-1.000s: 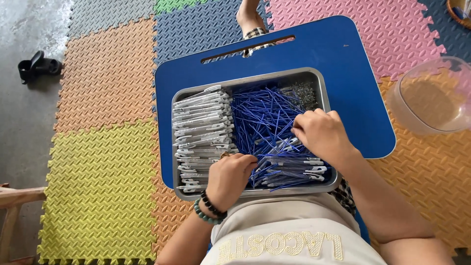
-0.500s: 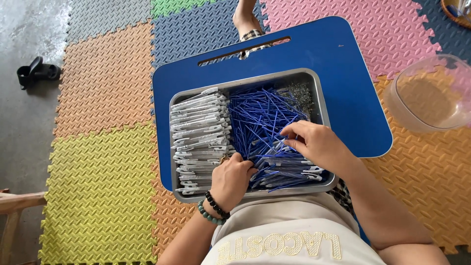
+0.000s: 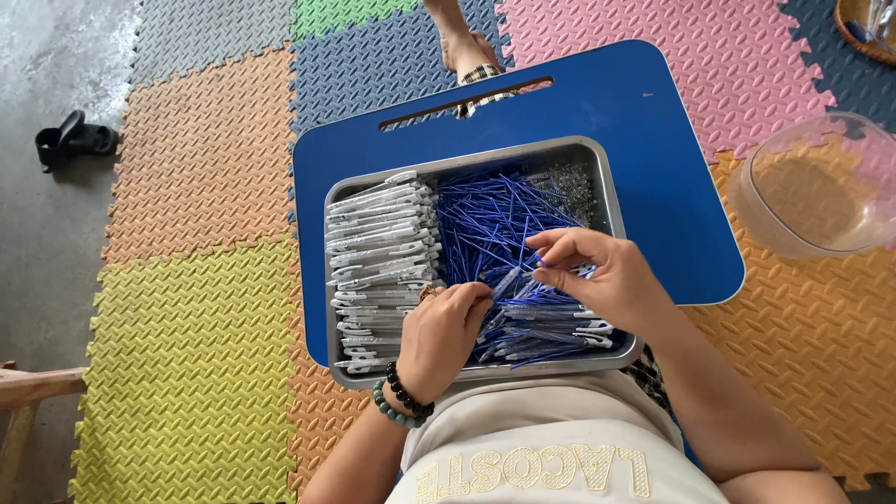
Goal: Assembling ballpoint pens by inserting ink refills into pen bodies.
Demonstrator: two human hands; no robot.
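Head view: you sit on the foam floor mats [image 3: 187, 373] with a blue lap desk [image 3: 653, 140] across your legs; a metal tray [image 3: 597, 159] stands on it.
Tray contents: clear pen barrels with clips [image 3: 378, 243] stacked in rows on the left side; a loose heap of blue refills [image 3: 485, 224] in the middle and right; a patch of small metal parts [image 3: 569, 182] in the far right corner; a few finished-looking pens [image 3: 560, 331] lying along the near right edge.
Left hand [image 3: 443, 336]: fingers curled shut on a clear barrel [image 3: 504, 283], which juts out toward your other hand, just above the refill heap.
Right hand [image 3: 607, 280]: fingers pinched on a thin blue refill [image 3: 557, 273], its end meeting the barrel's open end, judging by the alignment; the exact contact is too small to confirm.
Step in hand: by my reading, threading a refill into a barrel.
Next move calls for: keeping barrel and refill in line, steady push along the axis, no bending of the thin refill.
Surroundings: clear plastic bowl [image 3: 821, 187] on the mats to your right, well apart from the tray; black sandal [image 3: 75, 140] on the concrete to the left; a bare foot [image 3: 467, 47] beyond the desk.
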